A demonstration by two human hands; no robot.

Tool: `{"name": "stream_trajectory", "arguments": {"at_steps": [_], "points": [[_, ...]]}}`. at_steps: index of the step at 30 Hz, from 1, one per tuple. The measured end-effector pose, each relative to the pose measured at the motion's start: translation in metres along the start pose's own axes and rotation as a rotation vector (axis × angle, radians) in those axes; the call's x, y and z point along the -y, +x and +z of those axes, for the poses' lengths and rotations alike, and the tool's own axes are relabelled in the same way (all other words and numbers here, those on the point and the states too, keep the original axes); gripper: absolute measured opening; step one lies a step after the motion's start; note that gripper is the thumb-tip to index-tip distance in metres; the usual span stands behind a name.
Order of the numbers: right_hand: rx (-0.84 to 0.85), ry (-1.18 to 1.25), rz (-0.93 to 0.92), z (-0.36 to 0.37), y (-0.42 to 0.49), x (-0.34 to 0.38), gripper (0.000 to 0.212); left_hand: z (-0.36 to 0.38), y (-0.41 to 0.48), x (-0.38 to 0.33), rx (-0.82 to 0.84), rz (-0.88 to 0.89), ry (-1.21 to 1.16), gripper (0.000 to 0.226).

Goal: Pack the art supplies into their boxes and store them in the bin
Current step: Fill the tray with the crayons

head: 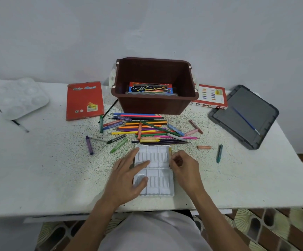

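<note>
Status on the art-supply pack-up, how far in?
Early. Done: water colour box lies in the brown bin. In hand: left hand rests on the white pastel tray, right hand pinches a yellow pastel at its right edge. Left: loose pencils and pastels, red pencil box, oil pastels box, all outside the bin.

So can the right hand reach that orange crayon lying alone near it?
Probably yes. The orange crayon lies on the table just beyond the right hand, nothing between, though it pinches a yellow crayon now.
</note>
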State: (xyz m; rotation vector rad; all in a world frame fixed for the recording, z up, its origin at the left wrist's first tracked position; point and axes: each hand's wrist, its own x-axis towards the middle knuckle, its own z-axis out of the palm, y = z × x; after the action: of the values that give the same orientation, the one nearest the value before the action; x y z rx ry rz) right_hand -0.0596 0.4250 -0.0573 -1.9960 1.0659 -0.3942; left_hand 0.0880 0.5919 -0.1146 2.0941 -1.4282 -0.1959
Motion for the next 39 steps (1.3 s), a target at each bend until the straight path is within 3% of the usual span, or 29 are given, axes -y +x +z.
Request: {"name": "stream_trajectory", "arguments": {"at_steps": [8,12,18,25,30,34,39], "points": [[-0.034,-0.073,-0.065,0.009,0.002,-0.012,0.006,-0.001,0.000,-0.002,0.003,-0.009,-0.005,0.048],[-0.058,-0.189,-0.188,0.013,-0.001,-0.019,0.002,-0.001,-0.001,-0.001,-0.004,-0.010,-0.005,0.047],[-0.067,-0.182,-0.217,0.017,0.000,-0.020,0.006,0.000,-0.001,0.000,0.001,-0.002,-0.001,0.048],[0.075,-0.021,-0.179,0.004,0.010,-0.023,0.013,0.000,-0.001,0.002,0.009,0.002,0.013,0.049],[-0.096,0.313,0.092,-0.007,0.006,-0.025,0.011,0.002,-0.001,0.003,0.004,0.005,0.008,0.050],[-0.238,-0.024,0.076,-0.019,0.019,-0.037,0.013,0.001,0.000,0.002,0.019,0.001,0.011,0.050],[-0.276,-0.327,0.053,-0.041,0.032,-0.055,0.035,0.000,0.000,0.003,0.023,0.001,0.017,0.049]]}}
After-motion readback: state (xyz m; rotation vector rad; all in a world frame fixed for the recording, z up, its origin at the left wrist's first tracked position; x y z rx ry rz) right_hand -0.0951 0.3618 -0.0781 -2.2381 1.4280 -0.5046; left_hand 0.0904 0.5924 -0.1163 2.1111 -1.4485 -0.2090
